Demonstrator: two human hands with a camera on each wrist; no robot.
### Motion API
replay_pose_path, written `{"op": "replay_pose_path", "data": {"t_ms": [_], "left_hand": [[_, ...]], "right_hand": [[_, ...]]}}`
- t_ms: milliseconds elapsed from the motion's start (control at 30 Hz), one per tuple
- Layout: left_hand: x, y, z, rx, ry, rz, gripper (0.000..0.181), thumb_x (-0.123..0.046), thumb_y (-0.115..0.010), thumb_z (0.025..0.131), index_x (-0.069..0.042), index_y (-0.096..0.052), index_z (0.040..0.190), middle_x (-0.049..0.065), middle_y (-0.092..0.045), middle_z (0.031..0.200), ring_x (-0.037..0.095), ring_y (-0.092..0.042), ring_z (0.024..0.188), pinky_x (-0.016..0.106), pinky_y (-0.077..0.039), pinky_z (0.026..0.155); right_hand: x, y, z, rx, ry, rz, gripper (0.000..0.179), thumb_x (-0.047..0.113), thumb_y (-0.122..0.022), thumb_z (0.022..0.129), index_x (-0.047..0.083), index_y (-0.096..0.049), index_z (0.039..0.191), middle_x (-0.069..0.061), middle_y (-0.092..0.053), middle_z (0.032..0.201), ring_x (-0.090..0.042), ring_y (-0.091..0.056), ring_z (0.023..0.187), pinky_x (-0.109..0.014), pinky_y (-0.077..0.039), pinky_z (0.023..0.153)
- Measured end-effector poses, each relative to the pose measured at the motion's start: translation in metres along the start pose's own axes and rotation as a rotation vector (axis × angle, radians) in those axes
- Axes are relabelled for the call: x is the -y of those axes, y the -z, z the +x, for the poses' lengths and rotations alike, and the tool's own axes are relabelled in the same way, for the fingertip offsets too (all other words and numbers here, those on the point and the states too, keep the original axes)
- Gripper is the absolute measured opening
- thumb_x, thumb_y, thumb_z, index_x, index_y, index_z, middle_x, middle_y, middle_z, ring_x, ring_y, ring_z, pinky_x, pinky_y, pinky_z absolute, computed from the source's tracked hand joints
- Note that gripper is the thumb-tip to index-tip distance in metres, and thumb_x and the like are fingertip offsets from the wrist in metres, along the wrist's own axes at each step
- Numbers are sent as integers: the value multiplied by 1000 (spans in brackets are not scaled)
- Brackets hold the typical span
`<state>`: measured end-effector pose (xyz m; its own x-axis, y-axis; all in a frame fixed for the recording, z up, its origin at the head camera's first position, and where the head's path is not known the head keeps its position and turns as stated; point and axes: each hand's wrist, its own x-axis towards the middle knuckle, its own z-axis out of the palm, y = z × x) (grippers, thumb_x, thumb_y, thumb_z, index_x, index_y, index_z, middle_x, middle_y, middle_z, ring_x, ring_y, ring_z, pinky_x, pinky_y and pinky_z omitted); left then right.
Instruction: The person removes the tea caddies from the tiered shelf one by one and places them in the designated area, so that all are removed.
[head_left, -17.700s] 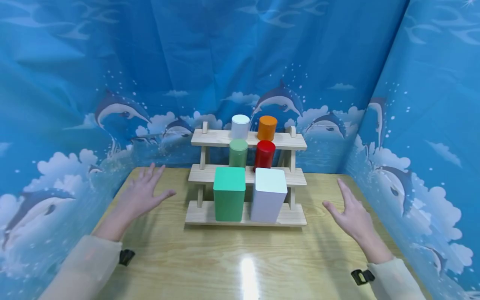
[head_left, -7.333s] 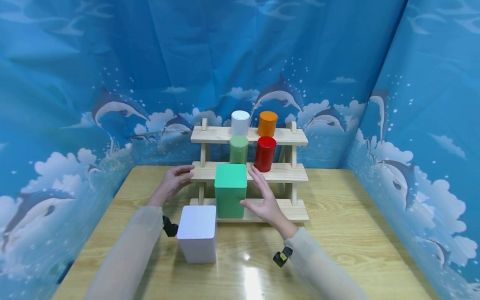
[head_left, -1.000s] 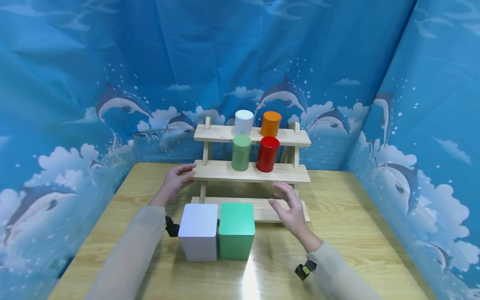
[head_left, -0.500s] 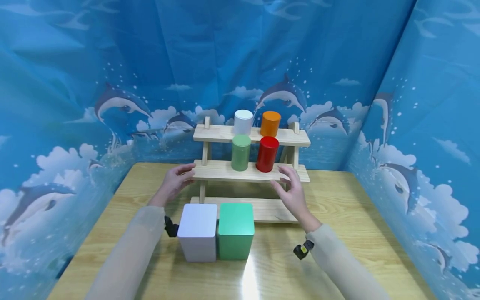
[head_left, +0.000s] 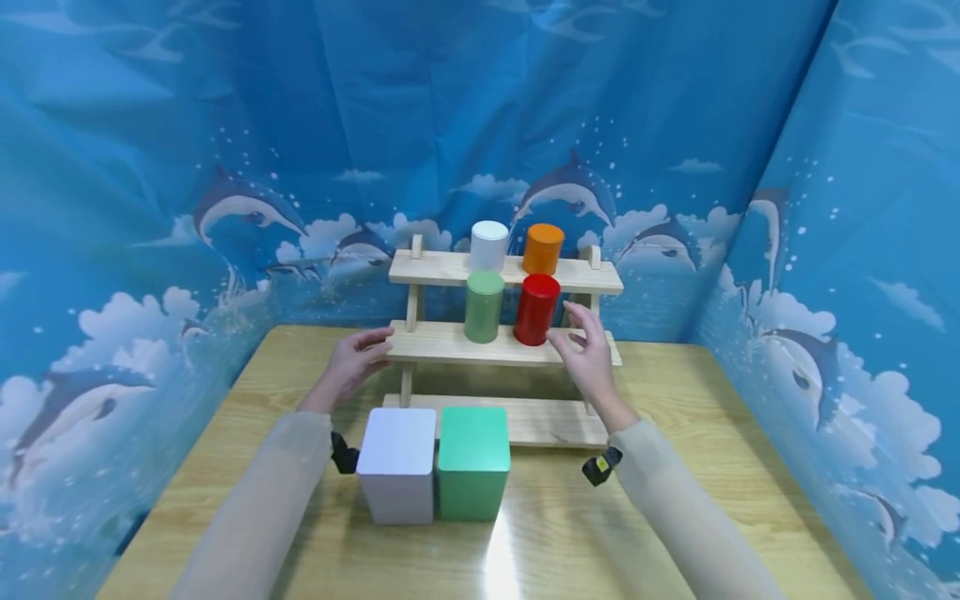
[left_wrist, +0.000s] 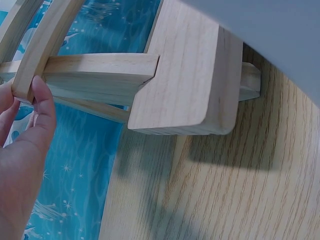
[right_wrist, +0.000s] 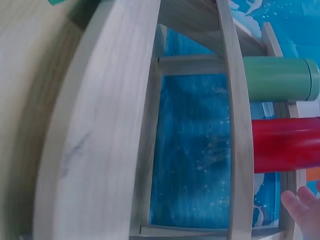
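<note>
A three-tier wooden display shelf (head_left: pixel 502 421) stands on the table. My left hand (head_left: pixel 352 365) pinches the left end of its middle board (left_wrist: pixel 42 50) between thumb and fingers. On that board stand a green canister (head_left: pixel 483 308) and a red canister (head_left: pixel 536 310). My right hand (head_left: pixel 588 354) is just right of the red canister, fingers slightly bent and nothing held; in the right wrist view a small gap separates the fingertips from the red canister (right_wrist: pixel 285 145). A white box (head_left: pixel 396 467) and a green box (head_left: pixel 474 467) stand side by side on the table, before the bottom board.
A white canister (head_left: pixel 489 246) and an orange canister (head_left: pixel 543 250) stand on the top board. Blue dolphin-print curtains (head_left: pixel 360 125) enclose the back and sides of the wooden table (head_left: pixel 660 467). Uprights (head_left: pixel 412 308) join the boards.
Both boxes have gone from the bottom board to the table, the white one first. My left hand has taken hold of the middle board. In the last second my right hand rose towards the red canister.
</note>
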<state>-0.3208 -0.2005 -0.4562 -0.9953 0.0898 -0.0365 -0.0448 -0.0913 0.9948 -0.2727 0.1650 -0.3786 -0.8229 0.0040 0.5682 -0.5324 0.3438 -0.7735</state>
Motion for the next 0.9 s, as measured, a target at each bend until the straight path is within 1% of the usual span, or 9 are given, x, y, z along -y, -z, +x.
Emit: {"op": "replay_pose_path", "data": {"t_ms": [133,333,433,567,667,800,900], "left_hand": [[1,0,1,3,-9,-6,47,-17,-62,90,-2,-48,132,11,-46,128,14,-57,97,29,-53,84],[0,0,0,5,-10,-18,45,-15,-62,90,-2,-49,131,10,-47,125,13,-58,94,29,-53,83],[0,0,1,3,-9,-21,44,-14,-61,91,-2,-49,131,11,-47,126,13,-58,94,30,-53,83],[0,0,2,0,-4,-5,46,-17,-63,90,-2,-49,132,11,-47,127,14,-58,95,29,-53,83],[0,0,2,5,-1,19,48,-20,-63,90,-3,-49,133,12,-46,130,14,-57,97,30,-52,84],[1,1,2,14,2,29,48,-19,-61,91,-3,-48,134,13,-44,131,14,-56,98,32,-51,87],[-5,0,-2,18,15,16,46,-15,-59,92,-2,-47,134,13,-44,131,14,-56,97,34,-50,89]], "right_hand": [[2,-1,8,25,-13,-18,49,3,-65,86,-3,-47,131,-22,-42,132,-36,-43,112,-58,-42,92],[0,-7,17,21,-29,-20,49,5,-65,87,-1,-46,132,-20,-40,135,-39,-42,118,-56,-43,92],[-14,-11,23,10,-28,-4,50,7,-66,87,2,-47,133,-19,-39,136,-40,-41,119,-58,-43,92],[-35,-15,31,-7,-12,-2,51,10,-67,86,6,-49,133,-17,-39,136,-41,-41,119,-60,-43,90],[-40,-18,34,-20,-15,-24,50,15,-69,85,11,-51,131,-13,-42,134,-37,-43,117,-56,-45,89],[-43,-22,37,-26,-48,-33,50,19,-71,84,14,-50,129,-10,-43,132,-30,-45,116,-50,-47,90],[-44,-25,39,-22,-80,-7,51,15,-71,83,14,-48,128,-9,-44,130,-28,-46,114,-47,-47,90]]}}
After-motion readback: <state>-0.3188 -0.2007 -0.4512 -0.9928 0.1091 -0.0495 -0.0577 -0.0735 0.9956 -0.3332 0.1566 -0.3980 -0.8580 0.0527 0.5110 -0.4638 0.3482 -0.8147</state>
